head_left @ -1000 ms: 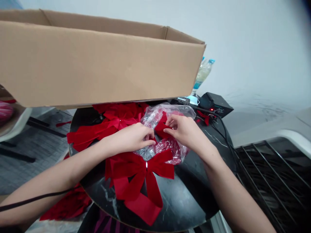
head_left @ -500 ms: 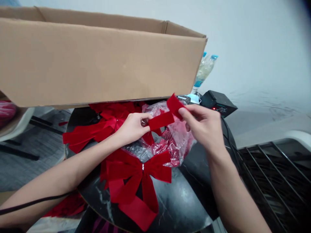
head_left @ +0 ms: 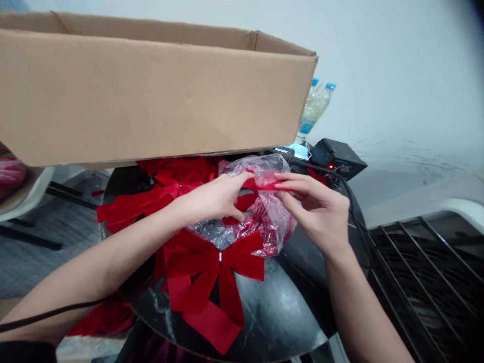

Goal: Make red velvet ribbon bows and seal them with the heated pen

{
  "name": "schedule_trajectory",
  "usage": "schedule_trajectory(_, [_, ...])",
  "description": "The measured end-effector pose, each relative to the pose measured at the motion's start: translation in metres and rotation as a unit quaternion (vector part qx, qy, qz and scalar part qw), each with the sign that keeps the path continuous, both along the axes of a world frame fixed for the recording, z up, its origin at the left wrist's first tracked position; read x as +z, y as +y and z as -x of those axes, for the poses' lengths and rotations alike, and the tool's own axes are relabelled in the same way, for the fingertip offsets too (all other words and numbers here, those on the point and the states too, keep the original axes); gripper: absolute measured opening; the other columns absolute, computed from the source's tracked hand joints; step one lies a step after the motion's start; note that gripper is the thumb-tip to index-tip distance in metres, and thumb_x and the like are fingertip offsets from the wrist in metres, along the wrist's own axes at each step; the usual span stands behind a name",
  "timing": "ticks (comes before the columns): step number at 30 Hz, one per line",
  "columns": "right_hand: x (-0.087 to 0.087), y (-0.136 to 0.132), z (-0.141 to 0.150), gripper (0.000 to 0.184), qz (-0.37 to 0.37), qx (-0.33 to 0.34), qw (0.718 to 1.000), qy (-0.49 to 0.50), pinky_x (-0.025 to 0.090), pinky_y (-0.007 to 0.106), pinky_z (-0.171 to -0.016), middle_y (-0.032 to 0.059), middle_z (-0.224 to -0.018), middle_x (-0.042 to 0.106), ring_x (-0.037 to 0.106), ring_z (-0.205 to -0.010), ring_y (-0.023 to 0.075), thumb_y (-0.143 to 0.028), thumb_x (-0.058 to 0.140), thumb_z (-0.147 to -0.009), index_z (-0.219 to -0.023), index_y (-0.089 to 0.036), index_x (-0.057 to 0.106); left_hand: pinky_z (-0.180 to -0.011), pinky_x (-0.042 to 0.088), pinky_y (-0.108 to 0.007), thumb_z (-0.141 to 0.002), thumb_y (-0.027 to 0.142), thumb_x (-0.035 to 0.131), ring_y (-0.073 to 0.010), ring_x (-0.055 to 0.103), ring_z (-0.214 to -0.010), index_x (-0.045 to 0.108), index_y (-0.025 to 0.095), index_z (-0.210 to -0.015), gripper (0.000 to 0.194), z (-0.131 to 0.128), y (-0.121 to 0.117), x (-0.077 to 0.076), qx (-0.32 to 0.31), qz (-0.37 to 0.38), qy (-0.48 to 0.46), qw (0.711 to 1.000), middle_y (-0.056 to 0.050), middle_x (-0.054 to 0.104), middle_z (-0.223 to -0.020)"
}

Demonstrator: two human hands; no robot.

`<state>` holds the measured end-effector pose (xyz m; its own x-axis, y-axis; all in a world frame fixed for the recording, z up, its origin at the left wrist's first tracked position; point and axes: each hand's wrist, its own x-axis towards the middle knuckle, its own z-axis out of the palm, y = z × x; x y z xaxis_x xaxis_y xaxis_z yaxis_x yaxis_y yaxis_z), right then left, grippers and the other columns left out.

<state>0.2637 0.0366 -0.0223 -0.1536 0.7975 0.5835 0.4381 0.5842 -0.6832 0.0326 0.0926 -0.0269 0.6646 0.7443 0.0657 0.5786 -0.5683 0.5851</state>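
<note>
A strip of red velvet ribbon [head_left: 267, 186] is pinched between the thumb and fingers of my right hand [head_left: 319, 209], over the bag. My left hand [head_left: 215, 199] is beside it, thumb and forefinger apart around a short red ribbon piece [head_left: 245, 202]; I see no firm grip there. Under both hands lies a crumpled clear plastic bag [head_left: 270, 222] with red material in it. Nearer me a finished-looking red velvet bow [head_left: 219, 267] with a silvery tie at its middle lies on the table. More red bows [head_left: 181, 176] are piled behind my left forearm.
A large open cardboard box [head_left: 159, 101] stands at the back of the round black marbled table [head_left: 280, 312]. Plastic bottles [head_left: 316, 108] and a black device [head_left: 338, 159] with a red light and a cable are at the back right. A black rack [head_left: 427, 282] stands at right.
My left hand has moved slightly up and right, its thumb and forefinger spreading from their pinch. My right hand has lowered the ribbon strip, which now lies nearly level.
</note>
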Motion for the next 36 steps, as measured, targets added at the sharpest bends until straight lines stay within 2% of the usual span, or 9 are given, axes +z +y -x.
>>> schedule_trajectory(2, [-0.003, 0.002, -0.001, 0.021, -0.044, 0.005, 0.999, -0.03, 0.056, 0.044, -0.105, 0.0059, -0.125, 0.074, 0.07, -0.116, 0.0231, -0.011, 0.074, -0.086, -0.102, -0.025, 0.078, -0.066, 0.057, -0.029, -0.07, 0.023, 0.087, -0.0212, 0.073, -0.077, 0.025, 0.028, -0.161, 0.111, 0.007, -0.002, 0.005, -0.02, 0.036, -0.058, 0.997, -0.011, 0.072, -0.118])
schedule_trajectory(4, [-0.005, 0.001, 0.0, 0.023, -0.085, -0.006, 0.995, -0.05, 0.055, 0.043, -0.104, 0.0068, -0.126, 0.073, 0.07, -0.114, 0.0226, -0.01, 0.077, -0.084, -0.101, -0.024, 0.078, -0.077, 0.059, -0.031, -0.07, 0.028, 0.089, -0.0241, 0.074, -0.094, 0.029, 0.032, -0.16, 0.108, 0.014, -0.008, 0.01, -0.005, 0.002, -0.121, 0.993, -0.013, 0.066, -0.134])
schedule_trajectory(6, [-0.007, 0.0, 0.003, 0.023, -0.118, -0.011, 0.991, -0.059, 0.055, 0.041, -0.104, 0.0072, -0.124, 0.073, 0.071, -0.113, 0.0217, -0.01, 0.079, -0.082, -0.1, -0.024, 0.078, -0.089, 0.06, -0.035, -0.072, 0.034, 0.088, -0.0274, 0.07, -0.111, 0.043, 0.031, -0.154, 0.094, 0.017, -0.018, 0.011, -0.006, 0.002, -0.178, 0.984, -0.011, 0.065, -0.136])
schedule_trajectory(8, [-0.009, -0.002, 0.009, 0.024, -0.133, -0.003, 0.99, -0.057, 0.056, 0.04, -0.103, 0.0074, -0.122, 0.074, 0.071, -0.111, 0.0212, -0.009, 0.079, -0.082, -0.101, -0.023, 0.078, -0.095, 0.06, -0.035, -0.077, 0.034, 0.086, -0.0263, 0.069, -0.117, 0.057, 0.029, -0.143, 0.072, 0.016, -0.028, 0.007, -0.032, 0.083, -0.249, 0.964, -0.008, 0.068, -0.132])
schedule_trajectory(13, [-0.011, -0.005, 0.019, 0.023, -0.095, 0.037, 0.994, -0.027, 0.058, 0.04, -0.1, 0.0075, -0.12, 0.074, 0.072, -0.11, 0.0215, -0.01, 0.079, -0.083, -0.102, -0.023, 0.079, -0.087, 0.063, -0.026, -0.078, 0.023, 0.085, -0.0196, 0.076, -0.097, 0.08, 0.018, -0.091, 0.015, 0.008, -0.043, -0.01, 0.056, 0.149, -0.407, 0.9, -0.006, 0.079, -0.103])
schedule_trajectory(16, [-0.01, -0.007, 0.021, 0.017, -0.071, 0.022, 0.997, -0.011, 0.059, 0.039, -0.097, 0.006, -0.116, 0.076, 0.073, -0.106, 0.021, -0.013, 0.079, -0.084, -0.097, -0.024, 0.08, -0.08, 0.066, -0.026, -0.071, 0.02, 0.089, -0.0195, 0.078, -0.087, 0.082, 0.017, -0.087, 0.018, 0.008, -0.044, -0.014, 0.109, 0.159, -0.427, 0.884, -0.005, 0.081, -0.096])
schedule_trajectory(21, [-0.009, -0.012, 0.025, 0.014, 0.004, -0.009, 1.0, 0.017, 0.061, 0.04, -0.092, 0.003, -0.104, 0.079, 0.074, -0.098, 0.0207, -0.016, 0.077, -0.087, -0.096, -0.027, 0.078, -0.08, 0.067, -0.027, -0.071, 0.021, 0.09, -0.0188, 0.08, -0.081, 0.08, 0.021, -0.107, 0.037, 0.009, -0.046, -0.015, 0.165, 0.168, -0.441, 0.866, -0.003, 0.083, -0.095])
schedule_trajectory(30, [-0.016, -0.014, 0.032, 0.01, 0.006, -0.039, 0.999, 0.023, 0.061, 0.04, -0.09, 0.0022, -0.097, 0.079, 0.074, -0.092, 0.0211, -0.019, 0.077, -0.088, -0.093, -0.028, 0.077, -0.077, 0.069, -0.031, -0.077, 0.022, 0.086, -0.0207, 0.08, -0.075, 0.081, 0.018, -0.099, 0.024, 0.004, -0.054, -0.007, 0.19, 0.164, -0.439, 0.862, -0.004, 0.083, -0.086])
schedule_trajectory(36, [-0.006, -0.013, 0.025, 0.033, 0.13, 0.036, 0.99, 0.029, 0.061, 0.033, -0.088, 0.004, -0.115, 0.075, 0.073, -0.101, 0.0193, -0.026, 0.072, -0.092, -0.125, -0.029, 0.07, -0.077, 0.067, -0.027, -0.079, 0.017, 0.082, -0.0166, 0.078, -0.077, 0.083, 0.02, -0.093, 0.014, 0.005, -0.055, -0.008, 0.182, 0.108, -0.413, 0.886, -0.001, 0.083, -0.09])
